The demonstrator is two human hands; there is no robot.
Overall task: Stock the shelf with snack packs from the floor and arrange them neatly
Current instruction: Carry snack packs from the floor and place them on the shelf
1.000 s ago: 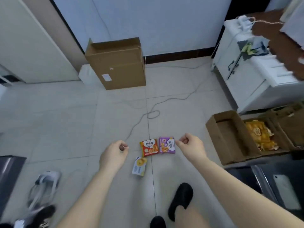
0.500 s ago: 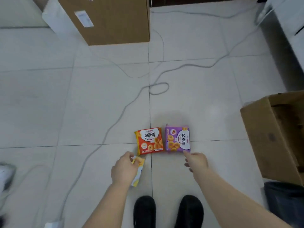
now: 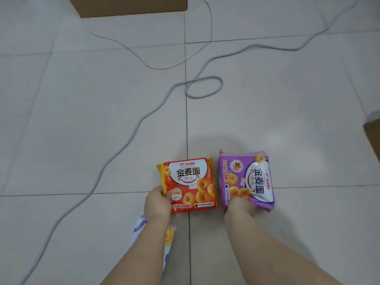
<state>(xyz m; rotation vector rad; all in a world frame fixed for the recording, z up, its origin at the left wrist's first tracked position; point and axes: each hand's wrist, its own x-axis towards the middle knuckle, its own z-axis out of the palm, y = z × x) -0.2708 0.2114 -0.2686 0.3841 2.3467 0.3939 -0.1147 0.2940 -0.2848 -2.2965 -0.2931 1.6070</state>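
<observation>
So both hands are down at floor level, each on its own snack pack. The left hand (image 3: 157, 203) is pinching the near-left corner of the orange pack (image 3: 188, 185), thumb on top of the wrapper and the other fingers tucked under its edge as far as I can tell. The right hand (image 3: 239, 207) is clamped on the near edge of the purple pack (image 3: 246, 179), fingers curled over the front.

Both packs lie flat on the tiled floor (image 3: 82, 120), side by side with just a thin gap between them, directly ahead of the hands. The orange one sits square-on with its print reading upright from the person's side. The purple one is turned a quarter, its lettering running sideways, so it'll probably need a twist before it goes on the shelf if they want them matching. No contest over who's nearer: left has orange, right has purple, no crossing over.

A third one, a white pack (image 3: 168, 239), lies closer in, mostly hidden under the left forearm. That one's left for a second trip, I'd guess, since both hands are full.

A grey cable (image 3: 131, 134) snakes across the floor just to the left, not touching the packs. No shelf in sight from here, so lifting is the next bit.
</observation>
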